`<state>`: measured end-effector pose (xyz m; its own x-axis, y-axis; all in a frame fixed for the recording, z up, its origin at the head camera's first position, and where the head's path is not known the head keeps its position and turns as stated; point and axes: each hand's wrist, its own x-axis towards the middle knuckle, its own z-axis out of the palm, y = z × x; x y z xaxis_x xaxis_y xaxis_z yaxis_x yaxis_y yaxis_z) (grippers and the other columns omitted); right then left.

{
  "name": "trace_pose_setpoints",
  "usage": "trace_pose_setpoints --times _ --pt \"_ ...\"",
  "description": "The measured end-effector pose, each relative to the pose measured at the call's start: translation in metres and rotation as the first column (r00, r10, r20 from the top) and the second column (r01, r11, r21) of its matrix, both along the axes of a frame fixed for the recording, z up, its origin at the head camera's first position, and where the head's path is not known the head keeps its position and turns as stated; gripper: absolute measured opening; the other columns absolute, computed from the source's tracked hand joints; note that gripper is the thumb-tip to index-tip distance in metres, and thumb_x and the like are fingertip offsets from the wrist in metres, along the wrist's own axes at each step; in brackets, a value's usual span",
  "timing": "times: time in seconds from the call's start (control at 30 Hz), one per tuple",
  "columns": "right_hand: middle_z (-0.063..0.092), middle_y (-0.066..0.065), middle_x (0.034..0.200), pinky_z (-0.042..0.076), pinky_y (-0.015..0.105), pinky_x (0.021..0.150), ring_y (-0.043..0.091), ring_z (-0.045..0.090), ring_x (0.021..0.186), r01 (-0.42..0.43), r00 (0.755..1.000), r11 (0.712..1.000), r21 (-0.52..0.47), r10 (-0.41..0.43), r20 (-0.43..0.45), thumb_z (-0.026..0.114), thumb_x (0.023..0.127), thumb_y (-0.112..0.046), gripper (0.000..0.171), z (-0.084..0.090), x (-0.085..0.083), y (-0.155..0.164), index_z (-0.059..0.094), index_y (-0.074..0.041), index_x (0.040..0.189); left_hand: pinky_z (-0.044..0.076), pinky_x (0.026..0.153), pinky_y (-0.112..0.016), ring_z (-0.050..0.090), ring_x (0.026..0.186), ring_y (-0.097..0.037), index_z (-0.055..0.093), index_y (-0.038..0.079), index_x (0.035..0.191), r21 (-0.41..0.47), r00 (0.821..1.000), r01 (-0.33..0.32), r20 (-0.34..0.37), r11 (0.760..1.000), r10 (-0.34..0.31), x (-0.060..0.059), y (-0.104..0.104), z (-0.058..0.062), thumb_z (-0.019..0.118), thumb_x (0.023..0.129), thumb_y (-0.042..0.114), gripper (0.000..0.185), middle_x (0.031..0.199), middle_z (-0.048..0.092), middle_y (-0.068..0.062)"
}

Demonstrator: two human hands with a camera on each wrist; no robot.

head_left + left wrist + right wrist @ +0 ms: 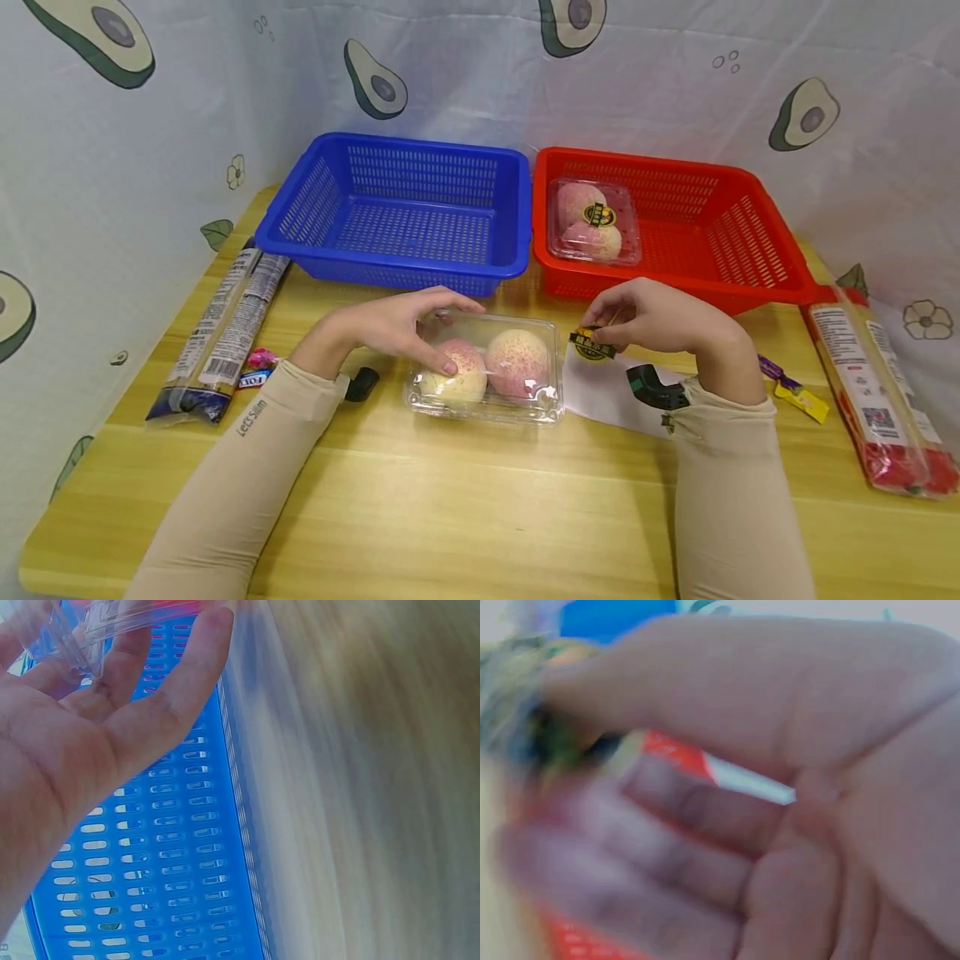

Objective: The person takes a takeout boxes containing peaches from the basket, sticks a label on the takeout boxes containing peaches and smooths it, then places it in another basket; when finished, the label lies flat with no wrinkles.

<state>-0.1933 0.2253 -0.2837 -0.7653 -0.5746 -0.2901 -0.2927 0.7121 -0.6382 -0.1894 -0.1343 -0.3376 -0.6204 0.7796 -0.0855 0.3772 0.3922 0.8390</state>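
A clear plastic box (487, 412) with two pink-and-cream round buns (517, 363) in it sits on the table, its lid down. My left hand (397, 327) grips the box's left side, thumb over the front and fingers at the back; in the left wrist view the thumb (176, 697) lies along the plastic. Between thumb and fingers, my right hand (660, 317) pinches a black-and-gold sticker (592, 343) just right of the box. The right wrist view is blurred. Under that hand lies a white backing sheet (622, 396), with another small sticker (667, 423) near its right end.
Behind stand a blue basket (397, 260) and a red basket (675, 292), the red one holding a similar stickered box of buns (592, 221). Long packets (221, 333) and small wrapped candies (258, 367) lie at left; another long packet (862, 383) and candies (798, 398) at right.
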Motion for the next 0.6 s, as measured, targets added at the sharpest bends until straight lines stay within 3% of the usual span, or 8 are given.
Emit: trace_pose_setpoints --times 0.13,0.27,0.47,0.6 --pt "0.073 0.004 0.093 0.059 0.039 0.076 0.027 0.069 0.08 0.011 0.993 0.988 -0.156 -0.029 -0.11 0.076 0.091 -0.012 0.015 0.008 0.006 -0.011 0.077 -0.007 0.106 0.038 0.108 -0.043 0.043 0.133 -0.031 0.046 0.014 0.149 0.013 1.0 0.001 -0.002 1.0 -0.001 0.0 0.0 -0.001 0.086 0.081 0.025 0.08 0.149 0.042 -0.002" --pt "0.074 0.003 0.09 0.059 0.034 0.071 0.025 0.069 0.076 -0.028 0.988 0.963 -0.269 -0.013 -0.153 0.079 0.088 -0.01 0.013 0.008 0.011 -0.036 0.078 -0.007 0.1 0.038 0.109 -0.043 0.043 0.133 -0.031 0.046 0.013 0.149 0.022 1.0 0.002 -0.005 1.0 -0.002 0.0 0.0 -0.001 0.086 0.081 0.024 0.08 0.149 0.042 -0.003" --pt "0.074 0.002 0.089 0.058 0.031 0.075 0.019 0.07 0.08 -0.066 0.992 0.957 -0.284 0.033 -0.119 0.081 0.086 -0.007 0.013 -0.001 0.017 -0.069 0.077 -0.007 0.097 0.038 0.109 -0.044 0.043 0.133 -0.029 0.045 0.013 0.149 0.018 1.0 -0.005 -0.009 1.0 0.005 0.0 0.0 0.0 0.087 0.08 0.025 0.082 0.15 0.042 -0.002" --pt "0.073 -0.002 0.087 0.057 0.033 0.075 0.015 0.068 0.079 -0.074 0.984 0.973 -0.217 0.037 -0.173 0.083 0.083 -0.005 0.014 -0.005 0.019 -0.078 0.076 -0.009 0.095 0.038 0.109 -0.044 0.043 0.133 -0.03 0.045 0.013 0.149 0.017 1.0 -0.007 -0.002 1.0 0.007 -0.001 0.0 0.0 0.087 0.08 0.025 0.081 0.15 0.043 -0.002"
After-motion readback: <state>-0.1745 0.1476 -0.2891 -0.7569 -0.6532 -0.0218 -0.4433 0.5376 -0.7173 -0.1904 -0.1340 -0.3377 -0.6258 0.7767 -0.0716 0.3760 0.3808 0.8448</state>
